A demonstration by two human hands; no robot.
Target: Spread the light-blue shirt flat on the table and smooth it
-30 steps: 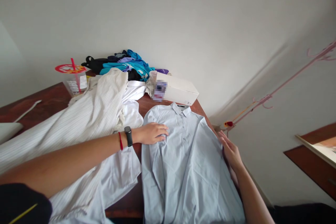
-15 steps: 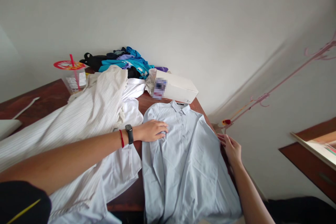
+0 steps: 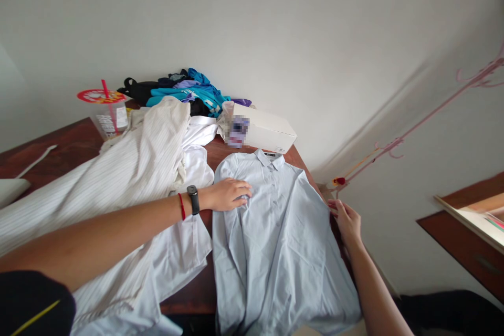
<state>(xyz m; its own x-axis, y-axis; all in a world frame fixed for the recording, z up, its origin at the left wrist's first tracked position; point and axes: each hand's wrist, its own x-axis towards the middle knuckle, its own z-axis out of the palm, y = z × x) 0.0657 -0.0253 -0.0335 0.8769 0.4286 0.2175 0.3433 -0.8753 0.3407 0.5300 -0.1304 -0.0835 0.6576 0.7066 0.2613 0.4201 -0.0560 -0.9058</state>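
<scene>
A pale blue collared shirt lies spread flat on the dark wooden table, collar toward the wall. My left hand, with a black watch and red cord at the wrist, rests flat on the shirt's left shoulder area, fingers stretched out. At the shirt's right edge, over the table's side, my right hand touches the fabric with its fingers slightly curled; I cannot see whether they pinch the cloth.
A cream striped shirt and a white garment lie heaped to the left. Behind them are a pile of blue and black clothes, a plastic cup with a red lid and a white box. Another wooden surface stands at right.
My right hand slid a little back along the shirt's right edge and its fingers curled. My left hand stayed put. The view tilted slightly down.
</scene>
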